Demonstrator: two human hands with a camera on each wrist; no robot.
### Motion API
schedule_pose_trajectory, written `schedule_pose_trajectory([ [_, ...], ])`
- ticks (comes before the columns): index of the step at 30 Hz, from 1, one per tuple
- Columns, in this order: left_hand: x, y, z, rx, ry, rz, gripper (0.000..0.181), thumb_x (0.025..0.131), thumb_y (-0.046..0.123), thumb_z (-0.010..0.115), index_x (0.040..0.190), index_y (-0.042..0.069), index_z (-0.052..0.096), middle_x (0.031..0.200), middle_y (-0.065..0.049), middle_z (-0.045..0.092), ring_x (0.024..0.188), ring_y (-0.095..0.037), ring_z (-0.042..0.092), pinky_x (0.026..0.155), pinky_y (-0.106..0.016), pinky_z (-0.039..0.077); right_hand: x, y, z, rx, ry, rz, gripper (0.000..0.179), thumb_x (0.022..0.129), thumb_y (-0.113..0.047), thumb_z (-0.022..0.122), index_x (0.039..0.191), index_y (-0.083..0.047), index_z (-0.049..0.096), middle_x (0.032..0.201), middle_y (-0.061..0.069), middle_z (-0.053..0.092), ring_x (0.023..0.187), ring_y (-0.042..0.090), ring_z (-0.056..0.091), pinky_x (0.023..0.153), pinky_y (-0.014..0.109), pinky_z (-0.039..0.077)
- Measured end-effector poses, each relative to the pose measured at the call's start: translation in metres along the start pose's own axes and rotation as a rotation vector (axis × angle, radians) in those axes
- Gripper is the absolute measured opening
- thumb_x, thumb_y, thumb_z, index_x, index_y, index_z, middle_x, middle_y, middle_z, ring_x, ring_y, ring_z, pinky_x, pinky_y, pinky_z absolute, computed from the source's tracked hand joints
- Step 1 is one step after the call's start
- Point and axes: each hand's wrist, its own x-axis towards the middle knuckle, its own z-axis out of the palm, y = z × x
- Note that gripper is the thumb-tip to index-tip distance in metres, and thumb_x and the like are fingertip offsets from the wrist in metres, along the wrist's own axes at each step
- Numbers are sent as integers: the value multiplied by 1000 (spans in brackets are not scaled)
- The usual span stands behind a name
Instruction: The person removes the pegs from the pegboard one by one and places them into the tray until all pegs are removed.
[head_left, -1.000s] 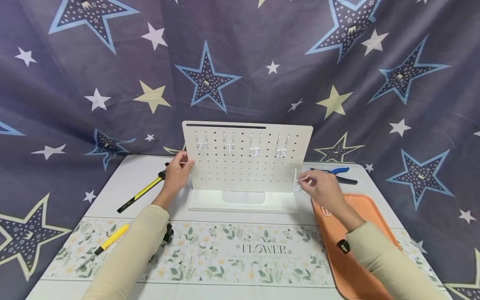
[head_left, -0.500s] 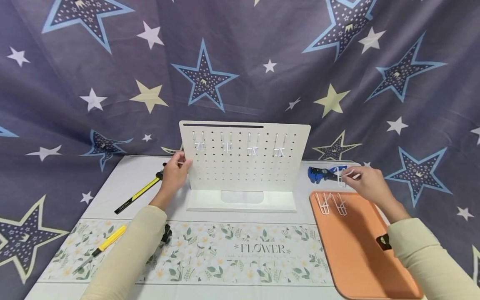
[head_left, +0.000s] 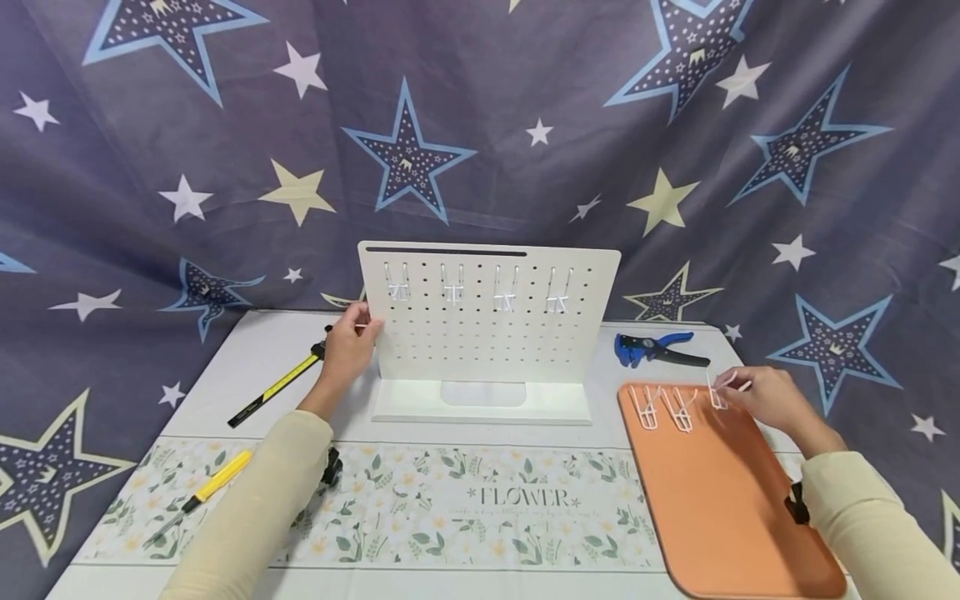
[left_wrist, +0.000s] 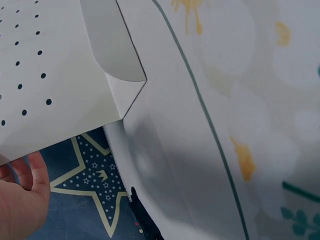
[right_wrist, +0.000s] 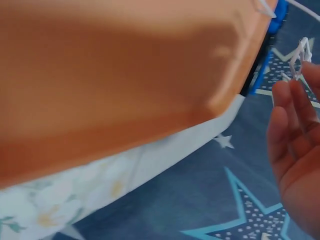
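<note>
A white pegboard [head_left: 487, 342] stands upright on its base, with several white wire hooks [head_left: 504, 300] hanging in a row along its upper holes. My left hand [head_left: 352, 346] grips the board's left edge; in the left wrist view the fingers [left_wrist: 39, 172] go behind that edge. Over the back right corner of the orange tray [head_left: 720, 483], my right hand [head_left: 768, 400] pinches another white wire hook [right_wrist: 300, 57] between thumb and fingertips. Two more wire hooks [head_left: 681, 410] lie side by side at the tray's back left.
Blue-and-black wire strippers [head_left: 660, 350] lie behind the tray. A black-and-yellow bar clamp [head_left: 281, 383] lies left of the board, and a yellow-handled screwdriver [head_left: 217, 482] nearer the front left. A starry curtain [head_left: 480, 125] hangs behind the table.
My right hand has carried its wire hook from beside the board's right edge, past the wire strippers, rightward to the tray's back right corner. My left hand stays on the board's edge.
</note>
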Motion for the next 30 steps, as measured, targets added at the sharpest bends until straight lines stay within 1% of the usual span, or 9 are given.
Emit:
schedule_pose_trajectory([
  [2, 0, 0, 0, -2, 0, 6, 26, 105, 23, 56, 127, 9, 58, 114, -15, 66, 93, -25, 62, 74, -30, 49, -2, 3, 5, 10, -52, 27, 4, 88, -17, 73, 88, -16, 77, 79, -2, 75, 67, 2, 60, 62, 28, 46],
  [5, 1, 0, -1, -4, 2, 12, 26, 105, 23, 56, 127, 9, 58, 114, -15, 66, 93, -26, 63, 74, -31, 49, -4, 8, 11, 3, -96, 42, 4, 89, -18, 73, 87, -18, 77, 77, -5, 73, 68, 3, 57, 63, 29, 45],
  [9, 0, 1, -2, -1, 8, 14, 26, 105, 22, 56, 127, 8, 59, 114, -16, 66, 91, -25, 63, 73, -29, 49, -6, 12, 20, -5, -134, 47, 5, 88, -17, 73, 85, -19, 76, 74, -7, 71, 68, 5, 55, 63, 30, 44],
  [14, 1, 2, -1, -8, 6, 15, 27, 104, 22, 56, 127, 8, 59, 114, -17, 66, 90, -26, 63, 72, -29, 48, -8, 14, 28, 3, -184, 90, 6, 89, -18, 72, 84, -20, 75, 72, -10, 69, 69, 6, 54, 64, 29, 44],
  [17, 1, 2, 0, -17, -1, 5, 27, 104, 22, 57, 127, 9, 60, 114, -16, 66, 91, -26, 62, 73, -30, 48, -9, 15, 31, -20, -189, 75, 6, 90, -17, 71, 86, -20, 75, 73, -12, 70, 70, 5, 57, 66, 29, 46],
  [22, 1, 1, 0, -11, -5, -3, 28, 104, 23, 56, 128, 9, 59, 113, -17, 66, 90, -26, 62, 73, -31, 48, -9, 13, 30, -43, -182, 28, 5, 90, -18, 72, 89, -16, 76, 77, -6, 73, 72, 10, 62, 67, 32, 49],
  [27, 0, 2, -2, -3, -2, -6, 28, 104, 23, 55, 128, 8, 59, 113, -17, 67, 90, -27, 63, 73, -30, 48, -8, 11, 29, -50, -181, 14, 5, 91, -17, 72, 90, -14, 76, 78, -4, 74, 72, 12, 62, 67, 34, 50],
  [30, 0, 2, -1, -5, 0, -4, 28, 104, 23, 56, 128, 9, 59, 113, -17, 67, 91, -28, 63, 73, -31, 48, -7, 12, 30, -52, -191, 16, 4, 90, -16, 72, 91, -15, 76, 79, -3, 74, 72, 12, 62, 68, 35, 51],
])
